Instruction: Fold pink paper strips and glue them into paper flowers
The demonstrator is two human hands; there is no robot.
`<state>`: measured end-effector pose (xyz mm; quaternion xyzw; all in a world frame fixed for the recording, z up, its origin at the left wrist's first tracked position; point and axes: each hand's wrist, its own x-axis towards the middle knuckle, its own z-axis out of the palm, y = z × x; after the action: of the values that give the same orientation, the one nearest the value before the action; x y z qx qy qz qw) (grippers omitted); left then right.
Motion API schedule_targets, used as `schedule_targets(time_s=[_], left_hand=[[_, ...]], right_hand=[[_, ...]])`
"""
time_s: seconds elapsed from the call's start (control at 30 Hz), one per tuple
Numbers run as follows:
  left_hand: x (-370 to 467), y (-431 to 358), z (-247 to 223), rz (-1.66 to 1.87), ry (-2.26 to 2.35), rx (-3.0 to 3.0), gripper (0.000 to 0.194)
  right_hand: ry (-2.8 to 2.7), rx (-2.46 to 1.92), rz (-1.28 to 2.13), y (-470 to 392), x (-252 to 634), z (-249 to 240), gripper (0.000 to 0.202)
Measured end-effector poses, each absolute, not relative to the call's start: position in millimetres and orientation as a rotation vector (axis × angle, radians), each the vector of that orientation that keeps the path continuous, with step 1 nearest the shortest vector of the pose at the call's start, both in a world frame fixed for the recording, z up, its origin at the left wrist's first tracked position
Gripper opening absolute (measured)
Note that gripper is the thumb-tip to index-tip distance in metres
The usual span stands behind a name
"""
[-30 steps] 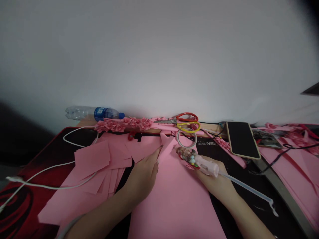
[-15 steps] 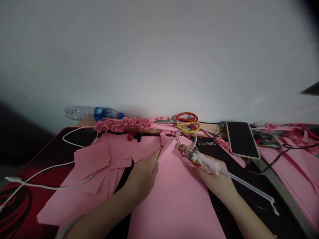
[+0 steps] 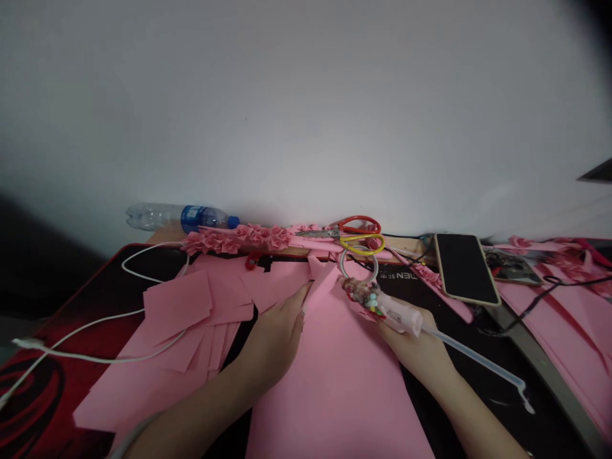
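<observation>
My left hand (image 3: 275, 331) is closed on a folded strip of pink paper (image 3: 325, 284), pinching it near the far end of a large pink sheet (image 3: 344, 382). My right hand (image 3: 415, 344) is wrapped round a hot glue gun (image 3: 396, 312). A translucent glue stick (image 3: 478, 358) sticks out of its back and bends at the tip. The gun's front end is crusted with dark residue and coloured bits, and points toward the folded strip. Most fingers of my right hand are hidden behind the gun.
Scissors (image 3: 361, 244) with red and yellow handles lie at the back beside pink paper roses (image 3: 215, 241). A plastic bottle (image 3: 191, 218) lies against the wall. Pink paper pieces (image 3: 176, 306) and a white cable (image 3: 95, 361) are left; a phone (image 3: 466, 269) is right.
</observation>
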<state>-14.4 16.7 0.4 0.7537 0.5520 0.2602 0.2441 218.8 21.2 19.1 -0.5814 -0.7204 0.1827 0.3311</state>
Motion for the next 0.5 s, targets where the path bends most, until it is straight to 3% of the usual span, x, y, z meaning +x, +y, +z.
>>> schedule_targets(time_s=[0.5], left_hand=[[-13.5, 16.4, 1.9, 0.708, 1.467, 2.082, 0.048]], right_hand=[[-1.878, -1.426, 0.804, 12.0, 211.5, 21.5, 0.012]])
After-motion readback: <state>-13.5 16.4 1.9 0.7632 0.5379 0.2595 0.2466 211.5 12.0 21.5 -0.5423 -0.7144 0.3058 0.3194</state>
